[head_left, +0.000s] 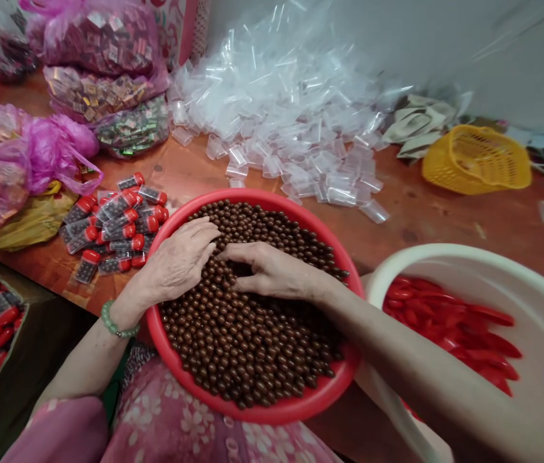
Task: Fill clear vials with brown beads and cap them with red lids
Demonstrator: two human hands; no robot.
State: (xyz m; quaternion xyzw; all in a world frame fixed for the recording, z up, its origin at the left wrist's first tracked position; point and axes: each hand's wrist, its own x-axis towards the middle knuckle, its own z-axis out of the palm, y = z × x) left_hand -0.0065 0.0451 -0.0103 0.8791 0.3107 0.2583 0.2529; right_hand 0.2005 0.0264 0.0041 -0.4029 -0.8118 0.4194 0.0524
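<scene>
The left forearm angles up from the lower left, a green bracelet (120, 321) at its wrist; the left hand (181, 257) lies palm down, fingers close together, and whether it grips anything I cannot tell. Brown balls (238, 344) fill the red basin (296, 411) mid-frame. Among them, the right hand (272, 271) holds thumb and forefinger apart, its forearm slanting from the lower right past the white tub (537, 315).
</scene>
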